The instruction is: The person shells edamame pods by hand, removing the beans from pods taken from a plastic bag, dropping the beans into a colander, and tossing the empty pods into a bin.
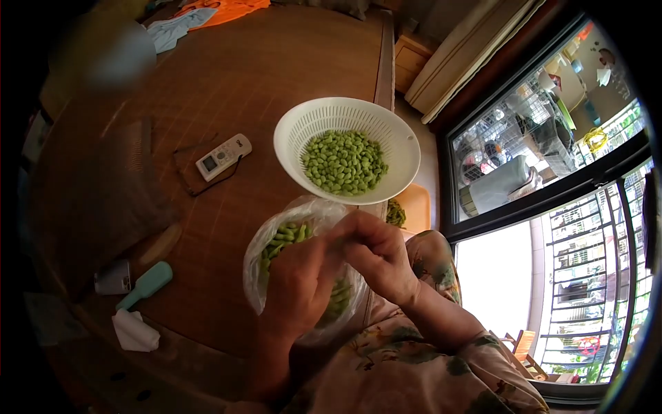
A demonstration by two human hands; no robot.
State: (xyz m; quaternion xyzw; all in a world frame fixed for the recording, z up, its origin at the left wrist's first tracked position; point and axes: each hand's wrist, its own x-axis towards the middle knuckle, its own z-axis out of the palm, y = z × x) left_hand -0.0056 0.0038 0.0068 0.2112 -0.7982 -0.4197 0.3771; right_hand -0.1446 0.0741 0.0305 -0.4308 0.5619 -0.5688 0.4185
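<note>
The left hand (pixel 301 276) and right hand (pixel 378 257) are close together above a plastic bag (pixel 252 274) of green pods (pixel 284 237); what either grip holds, I cannot tell; shelled beans (pixel 345 163) lie in the white colander (pixel 402 153) just beyond

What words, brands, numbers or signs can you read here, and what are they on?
None can be read with certainty.
Remote: small dark mark near one end, too small to read.
Remote's screen: any characters too small and blurred to read.
</note>
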